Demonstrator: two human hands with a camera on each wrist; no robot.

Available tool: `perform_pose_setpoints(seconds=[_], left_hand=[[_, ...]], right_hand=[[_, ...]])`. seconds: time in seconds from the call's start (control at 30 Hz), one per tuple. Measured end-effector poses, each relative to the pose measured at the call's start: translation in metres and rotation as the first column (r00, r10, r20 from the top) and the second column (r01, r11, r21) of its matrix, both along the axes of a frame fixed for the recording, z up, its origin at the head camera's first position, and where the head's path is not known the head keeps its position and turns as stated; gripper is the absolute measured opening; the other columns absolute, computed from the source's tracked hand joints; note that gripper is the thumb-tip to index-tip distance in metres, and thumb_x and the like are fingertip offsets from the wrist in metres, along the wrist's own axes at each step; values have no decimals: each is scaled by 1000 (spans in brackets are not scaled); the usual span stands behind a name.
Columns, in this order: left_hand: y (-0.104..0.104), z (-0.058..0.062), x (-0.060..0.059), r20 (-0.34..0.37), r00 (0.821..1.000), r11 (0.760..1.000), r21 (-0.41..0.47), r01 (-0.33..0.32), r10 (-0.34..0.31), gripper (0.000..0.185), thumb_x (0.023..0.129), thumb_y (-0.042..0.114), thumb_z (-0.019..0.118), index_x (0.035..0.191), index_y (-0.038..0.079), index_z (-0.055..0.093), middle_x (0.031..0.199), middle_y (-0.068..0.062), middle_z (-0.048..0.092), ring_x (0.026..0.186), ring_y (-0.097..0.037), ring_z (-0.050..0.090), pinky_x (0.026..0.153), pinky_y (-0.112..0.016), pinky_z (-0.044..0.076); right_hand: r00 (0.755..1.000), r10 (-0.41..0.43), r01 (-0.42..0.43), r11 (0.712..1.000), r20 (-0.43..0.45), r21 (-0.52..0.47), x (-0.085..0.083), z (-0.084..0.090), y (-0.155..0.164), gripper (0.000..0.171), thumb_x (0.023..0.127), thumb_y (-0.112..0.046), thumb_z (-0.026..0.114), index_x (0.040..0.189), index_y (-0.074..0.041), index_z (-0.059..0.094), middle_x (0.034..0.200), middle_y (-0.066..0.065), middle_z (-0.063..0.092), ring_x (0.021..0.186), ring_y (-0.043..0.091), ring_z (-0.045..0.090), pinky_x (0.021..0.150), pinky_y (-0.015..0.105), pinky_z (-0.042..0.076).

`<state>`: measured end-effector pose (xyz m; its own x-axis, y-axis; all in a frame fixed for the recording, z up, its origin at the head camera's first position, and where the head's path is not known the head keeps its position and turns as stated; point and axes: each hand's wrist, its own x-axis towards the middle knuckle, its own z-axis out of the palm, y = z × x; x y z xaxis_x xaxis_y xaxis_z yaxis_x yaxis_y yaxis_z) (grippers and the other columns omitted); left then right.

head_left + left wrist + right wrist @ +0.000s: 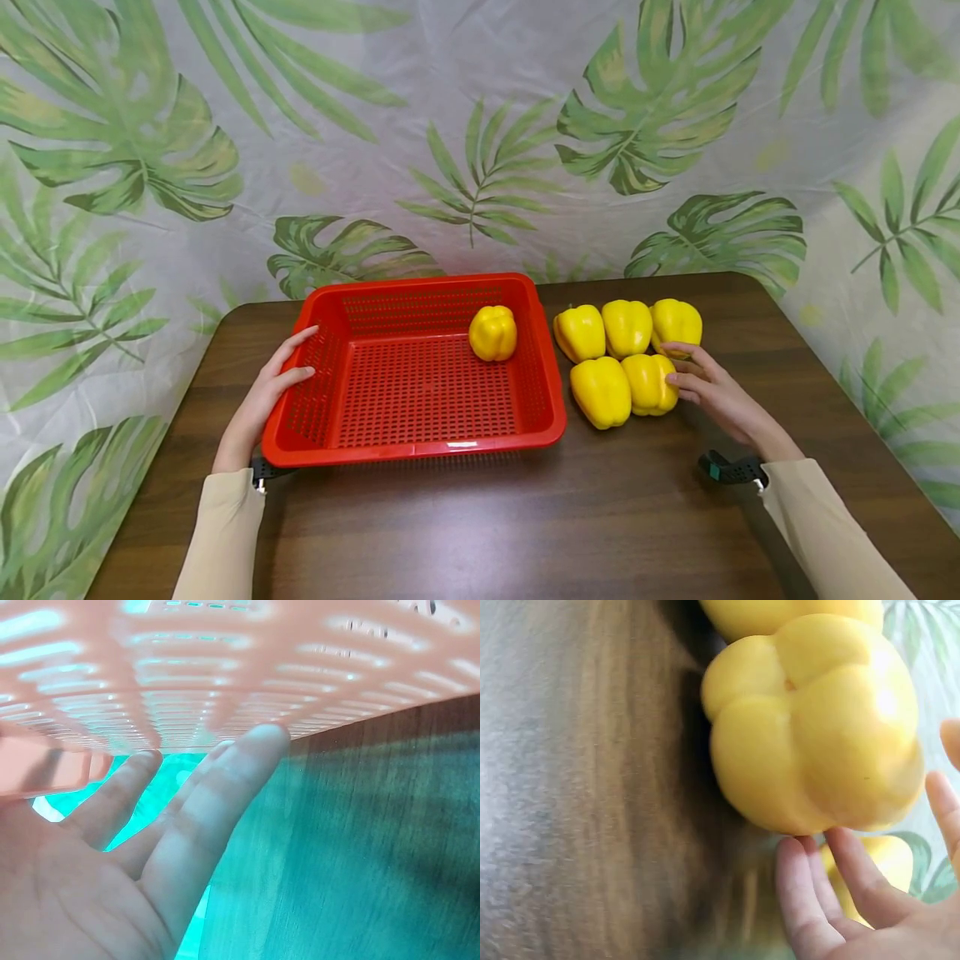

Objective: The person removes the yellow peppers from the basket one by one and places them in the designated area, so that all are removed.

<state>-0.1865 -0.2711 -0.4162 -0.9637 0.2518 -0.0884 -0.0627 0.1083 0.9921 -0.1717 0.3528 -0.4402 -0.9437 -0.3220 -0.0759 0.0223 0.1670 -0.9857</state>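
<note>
A red perforated basket (420,392) sat on the dark wooden worktop (525,517), with one yellow pepper (492,332) lying inside it near the far right corner. Just beside the basket's right wall, five more yellow peppers lay in a tight cluster on the worktop, three in a back row and two in front, all touching one another.

The left hand (262,400) rested against the basket's left wall, its grip loose: fingers straight and laid along the wall's outside, thumb over the rim, clasping nothing. The left wrist view showed those fingers (217,802) flat under the basket's slotted side.

The right hand (716,387) lay at the right edge of the cluster, fingers extended and relaxed. Its fingertips (840,862) touched the front-right pepper (651,383), and the upper fingers reached against the back-right pepper (677,323), with no finger curled round either fruit.

The front-left pepper (600,392) stood between that hand and the basket. A leaf-print cloth (480,133) hung behind the worktop.
</note>
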Motion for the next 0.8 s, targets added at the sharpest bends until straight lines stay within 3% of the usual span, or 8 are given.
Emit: perform_pose_setpoints(seconds=[0.3, 0.53, 0.8], left_hand=[[1, 0, -1, 1, 1000, 1000, -2, -3, 3, 55, 101, 15, 41, 153, 24, 23, 148, -19, 25, 108, -25, 55, 82, -37, 53], [1, 0, -1, 1, 1000, 1000, -10, -6, 6, 55, 101, 15, 41, 152, 26, 24, 148, -19, 25, 110, -26, 54, 83, -37, 53], [1, 1, 0, 2, 1000, 1000, -1, -6, 6, 56, 101, 15, 42, 152, 25, 23, 148, -19, 24, 109, -25, 55, 82, -37, 53]], right_hand=[[995, -57, 50, 996, -86, -77, -7, 16, -1, 33, 101, -10, 46, 134, -5, 43, 126, 1, 55, 111, 4, 54, 88, 16, 45], [990, -39, 18, 988, -138, -153, -15, 28, -8, 31, 101, -5, 44, 132, -2, 47, 123, 6, 57, 109, 10, 59, 91, 18, 45], [992, -20, 5, 993, -125, -116, -25, 44, -30, 31, 100, -9, 48, 131, -5, 48, 126, 10, 54, 112, 16, 57, 92, 21, 46]])
